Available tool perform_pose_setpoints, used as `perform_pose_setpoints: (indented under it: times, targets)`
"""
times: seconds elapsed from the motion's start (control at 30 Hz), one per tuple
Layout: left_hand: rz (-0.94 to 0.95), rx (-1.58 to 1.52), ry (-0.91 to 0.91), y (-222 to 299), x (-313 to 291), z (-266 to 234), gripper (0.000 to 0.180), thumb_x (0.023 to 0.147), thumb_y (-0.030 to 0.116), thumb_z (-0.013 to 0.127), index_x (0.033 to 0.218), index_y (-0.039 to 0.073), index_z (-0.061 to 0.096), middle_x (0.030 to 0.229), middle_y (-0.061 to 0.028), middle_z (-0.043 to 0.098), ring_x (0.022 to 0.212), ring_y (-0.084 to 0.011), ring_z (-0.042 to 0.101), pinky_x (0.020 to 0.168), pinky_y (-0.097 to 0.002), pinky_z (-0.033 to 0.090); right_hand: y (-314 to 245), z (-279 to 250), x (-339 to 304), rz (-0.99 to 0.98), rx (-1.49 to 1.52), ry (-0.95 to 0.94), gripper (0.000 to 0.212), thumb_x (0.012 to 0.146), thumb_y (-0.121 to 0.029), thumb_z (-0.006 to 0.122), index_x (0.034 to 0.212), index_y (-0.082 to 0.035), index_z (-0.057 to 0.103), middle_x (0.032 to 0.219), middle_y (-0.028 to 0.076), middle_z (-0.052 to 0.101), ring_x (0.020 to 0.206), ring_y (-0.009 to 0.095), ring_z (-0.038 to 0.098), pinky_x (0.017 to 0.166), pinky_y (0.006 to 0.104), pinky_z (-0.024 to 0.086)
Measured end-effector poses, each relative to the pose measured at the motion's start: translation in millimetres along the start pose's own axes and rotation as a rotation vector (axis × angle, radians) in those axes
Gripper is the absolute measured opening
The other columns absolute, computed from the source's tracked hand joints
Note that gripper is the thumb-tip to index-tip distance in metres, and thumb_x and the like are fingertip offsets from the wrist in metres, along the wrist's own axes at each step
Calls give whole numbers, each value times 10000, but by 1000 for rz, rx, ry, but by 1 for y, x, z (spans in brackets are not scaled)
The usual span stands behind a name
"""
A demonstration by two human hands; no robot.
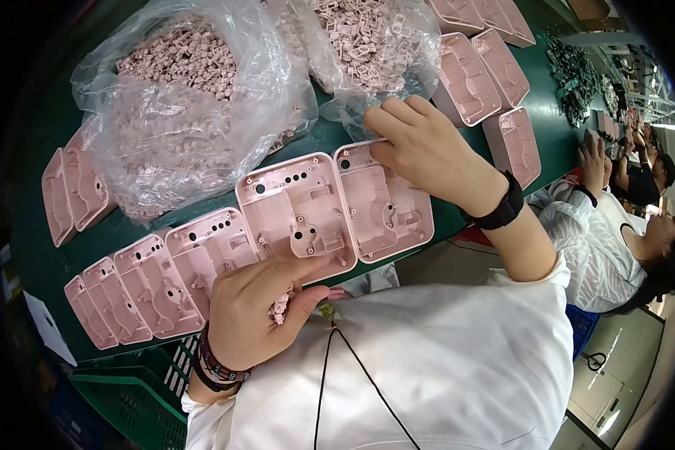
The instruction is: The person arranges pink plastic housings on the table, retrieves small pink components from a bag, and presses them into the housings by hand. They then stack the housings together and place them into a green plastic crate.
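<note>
My left hand is curled loosely around a small heap of pink plastic parts in its palm. Its fingers reach over the lower edge of an open pink plastic housing, which has round holes along its upper part. Beside that housing, to the right, lies a similar pink housing. My right hand is bent over this one's far edge, thumb and fingertips pinched together inside the upper wall. Whatever those fingertips hold is hidden by the hand.
More pink housings stand in a row to the left, and others at the back right. Clear bags of small pink parts lie behind. A pile of dark parts sits farther right. A green crate is below the table; co-workers sit right.
</note>
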State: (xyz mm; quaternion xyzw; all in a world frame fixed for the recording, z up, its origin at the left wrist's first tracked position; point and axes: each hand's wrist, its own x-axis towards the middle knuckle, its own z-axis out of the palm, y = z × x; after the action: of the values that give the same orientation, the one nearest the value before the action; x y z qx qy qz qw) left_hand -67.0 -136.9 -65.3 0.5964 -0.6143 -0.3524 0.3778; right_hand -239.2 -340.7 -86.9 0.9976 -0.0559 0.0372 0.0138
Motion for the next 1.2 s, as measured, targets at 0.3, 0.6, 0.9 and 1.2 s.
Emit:
perform_pose_setpoints:
  times: [0.3, 0.6, 0.9, 1.2]
  targets:
    - [-196, -256, 212, -2, -11, 13, 362, 759, 93, 691, 994, 9, 428, 730, -91, 602, 646, -181, 606, 583, -263, 459, -6, -17, -30, 256, 143, 25, 107, 672, -90, 622, 776, -91, 650, 1162, 60, 474, 1011, 234, 450, 845, 311, 380]
    - [-122, -145, 153, -6, -17, 10, 376, 755, 54, 692, 959, 1, 381, 766, -107, 569, 671, -159, 578, 599, -248, 449, -18, -8, -22, 251, 82, 19, 133, 680, -76, 631, 809, -106, 647, 1198, 68, 462, 1070, 270, 433, 878, 366, 367]
    - [-239, -517, 221, -4, -20, 10, 316, 770, 54, 677, 938, 11, 413, 836, -84, 564, 737, -124, 558, 653, -249, 445, -16, -14, -25, 315, 246, 93, 217, 661, -28, 638, 869, -89, 636, 1163, 84, 471, 1047, 267, 446, 859, 357, 380]
    - [-168, -494, 48, -9, -11, 10, 393, 764, 15, 661, 1078, 5, 423, 932, -78, 554, 869, -136, 552, 764, -247, 433, -98, -54, 12, 193, 542, 215, 264, 653, 0, 637, 914, -40, 626, 953, 83, 524, 762, 218, 497, 703, 315, 396]
